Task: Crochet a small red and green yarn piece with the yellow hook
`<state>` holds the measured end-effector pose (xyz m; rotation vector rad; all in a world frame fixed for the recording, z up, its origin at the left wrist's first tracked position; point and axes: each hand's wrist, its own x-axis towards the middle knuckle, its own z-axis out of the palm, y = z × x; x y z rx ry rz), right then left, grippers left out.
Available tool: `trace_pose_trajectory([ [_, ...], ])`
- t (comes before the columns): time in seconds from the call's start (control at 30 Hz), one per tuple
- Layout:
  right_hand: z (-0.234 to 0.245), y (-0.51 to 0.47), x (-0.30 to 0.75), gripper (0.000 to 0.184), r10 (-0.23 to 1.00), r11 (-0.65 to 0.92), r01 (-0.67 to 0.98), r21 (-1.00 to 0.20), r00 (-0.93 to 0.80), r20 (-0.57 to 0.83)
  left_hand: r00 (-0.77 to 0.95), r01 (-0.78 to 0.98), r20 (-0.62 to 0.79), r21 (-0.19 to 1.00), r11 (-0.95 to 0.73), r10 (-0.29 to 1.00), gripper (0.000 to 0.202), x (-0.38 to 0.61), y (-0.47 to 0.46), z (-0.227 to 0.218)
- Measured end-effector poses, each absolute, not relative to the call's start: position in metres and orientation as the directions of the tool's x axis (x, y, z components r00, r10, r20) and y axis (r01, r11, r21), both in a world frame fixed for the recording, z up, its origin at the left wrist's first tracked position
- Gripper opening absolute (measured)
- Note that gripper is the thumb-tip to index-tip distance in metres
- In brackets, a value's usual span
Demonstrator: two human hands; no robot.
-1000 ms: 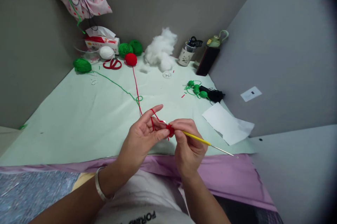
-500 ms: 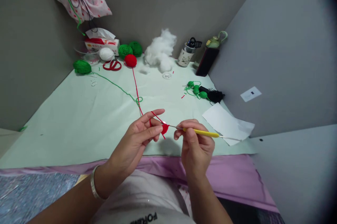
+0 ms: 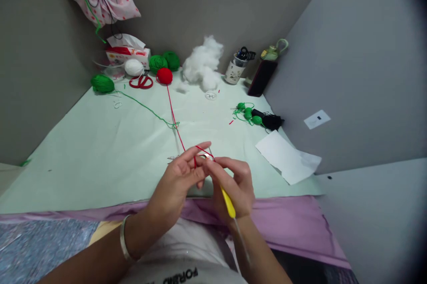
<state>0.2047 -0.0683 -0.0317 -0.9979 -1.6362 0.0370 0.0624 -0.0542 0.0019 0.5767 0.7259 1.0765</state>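
My left hand (image 3: 178, 179) is pinched at the fingertips, with red yarn (image 3: 179, 132) running up to it and over its raised index finger. The small red crochet piece is almost wholly hidden behind my fingers. My right hand (image 3: 235, 182) is closed around a crochet hook with a yellow handle (image 3: 228, 202), its rear shaft pointing down towards my wrist. Its fingertips meet those of my left hand, and the hook's thin tip rises beside the left index finger. The yarn leads back to a red ball (image 3: 164, 76). Behind the fingers a small metal object partly shows.
At the back stand green yarn balls (image 3: 158, 64), a white ball (image 3: 134, 67), red-handled scissors (image 3: 141, 82), a tissue box (image 3: 140, 57), white stuffing (image 3: 203, 66), a pen cup (image 3: 235, 71) and a phone (image 3: 263, 78). Green crocheted pieces (image 3: 248, 113) and white paper (image 3: 288, 157) lie at right.
My right hand has moved left against my left hand, and the hook has swung from nearly level to steep, handle downwards. The red piece has gone out of sight behind the fingers.
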Motion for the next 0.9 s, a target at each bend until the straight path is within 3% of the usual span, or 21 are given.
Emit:
trace_pose_trajectory([
  [0.07, -0.031, -0.065, 0.207, 0.030, 0.636, 0.634, 0.496, -0.594, 0.103, 0.765, 0.381, -0.607, -0.306, 0.629, 0.486, 0.872, 0.042, 0.058, -0.051, 0.003],
  [0.13, -0.025, -0.060, 0.211, 0.021, 0.730, 0.588, 0.266, -0.764, 0.232, 0.643, 0.403, -0.628, -0.320, 0.585, 0.513, 0.857, 0.033, 0.052, -0.048, 0.005],
  [0.2, -0.018, -0.056, 0.214, 0.019, 0.822, 0.507, 0.012, -0.862, 0.294, 0.488, 0.378, -0.625, -0.301, 0.614, 0.481, 0.875, 0.026, 0.049, -0.046, 0.005],
  [0.27, -0.013, -0.055, 0.213, 0.021, 0.872, 0.449, -0.102, -0.888, 0.266, 0.411, 0.325, -0.588, -0.269, 0.694, 0.416, 0.907, 0.026, 0.050, -0.047, 0.004],
  [0.3, -0.012, -0.055, 0.212, 0.021, 0.877, 0.444, -0.072, -0.893, 0.238, 0.417, 0.285, -0.563, -0.244, 0.740, 0.368, 0.927, 0.029, 0.051, -0.049, 0.002],
  [0.37, -0.015, -0.059, 0.208, 0.019, 0.840, 0.500, 0.145, -0.854, 0.158, 0.519, 0.209, -0.512, -0.189, 0.815, 0.272, 0.960, 0.039, 0.056, -0.053, -0.001],
  [0.43, -0.021, -0.064, 0.204, 0.027, 0.737, 0.591, 0.413, -0.693, 0.072, 0.672, 0.177, -0.493, -0.163, 0.839, 0.231, 0.970, 0.047, 0.060, -0.056, -0.004],
  [0.5, -0.025, -0.066, 0.201, 0.038, 0.645, 0.640, 0.515, -0.571, 0.044, 0.763, 0.208, -0.517, -0.180, 0.814, 0.264, 0.962, 0.048, 0.062, -0.058, -0.005],
  [0.57, -0.026, -0.066, 0.200, 0.036, 0.655, 0.647, 0.425, -0.633, 0.115, 0.747, 0.262, -0.542, -0.215, 0.774, 0.328, 0.941, 0.045, 0.062, -0.057, -0.003],
  [0.7, -0.020, -0.059, 0.204, 0.015, 0.855, 0.480, 0.017, -0.877, 0.212, 0.473, 0.321, -0.539, -0.250, 0.745, 0.393, 0.913, 0.038, 0.058, -0.053, 0.004],
  [0.8, -0.016, -0.055, 0.209, 0.019, 0.928, 0.355, -0.170, -0.919, 0.184, 0.325, 0.296, -0.518, -0.224, 0.779, 0.354, 0.928, 0.034, 0.053, -0.052, 0.005],
  [0.9, -0.014, -0.055, 0.212, 0.022, 0.941, 0.331, -0.195, -0.923, 0.142, 0.307, 0.257, -0.475, -0.194, 0.828, 0.298, 0.947, 0.030, 0.050, -0.052, 0.004],
])
